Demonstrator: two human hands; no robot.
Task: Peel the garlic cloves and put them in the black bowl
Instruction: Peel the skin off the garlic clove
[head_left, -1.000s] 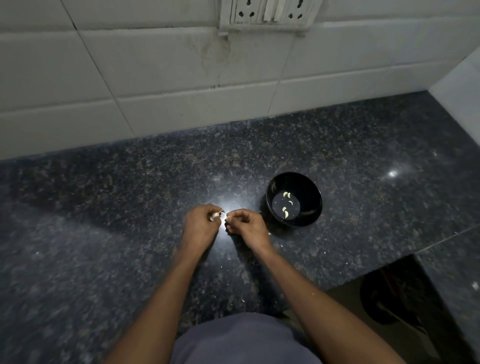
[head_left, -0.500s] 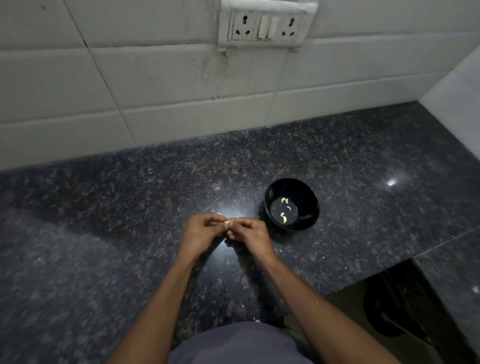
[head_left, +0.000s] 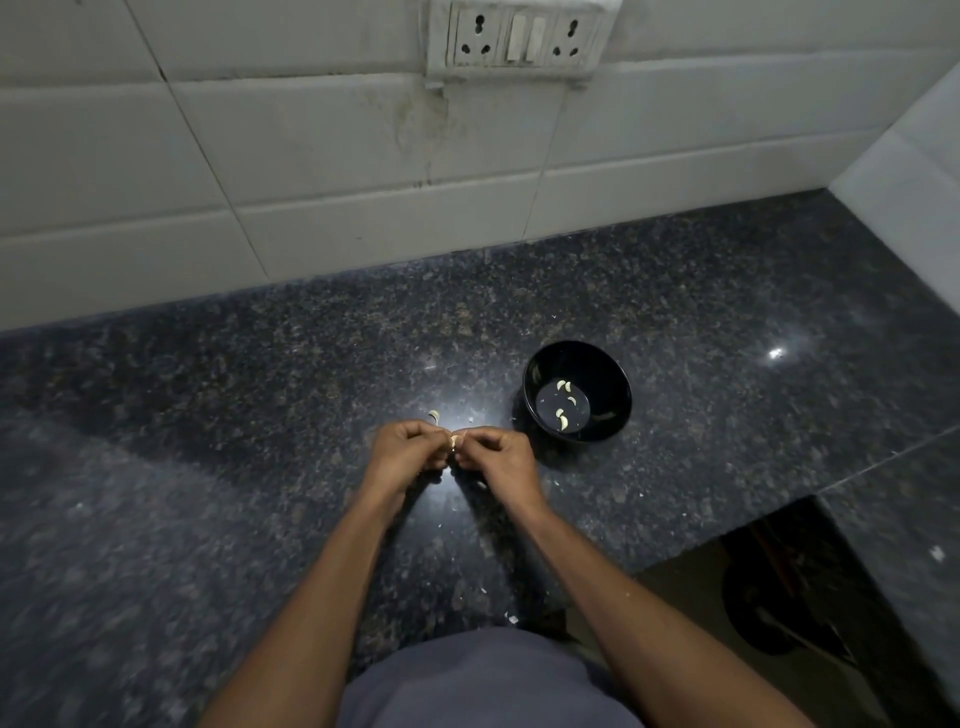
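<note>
A small pale garlic clove (head_left: 454, 442) is pinched between my left hand (head_left: 405, 451) and my right hand (head_left: 497, 457), which meet fingertip to fingertip just above the dark granite counter (head_left: 208, 415). Most of the clove is hidden by my curled fingers. The black bowl (head_left: 602, 364) stands just right of my hands and holds several peeled cloves (head_left: 563, 413). Another loose garlic piece (head_left: 434, 415) lies on the counter just beyond my left hand.
White tiled wall (head_left: 311, 156) with a switch and socket plate (head_left: 514, 39) runs along the back. The counter's front edge steps back at the lower right, over a dark opening (head_left: 779, 613). Small bits of garlic skin (head_left: 513, 619) lie on the counter.
My two hands have come together on the clove and stay joined. The view has tilted up a little, and a loose garlic piece now shows beyond my left hand.
</note>
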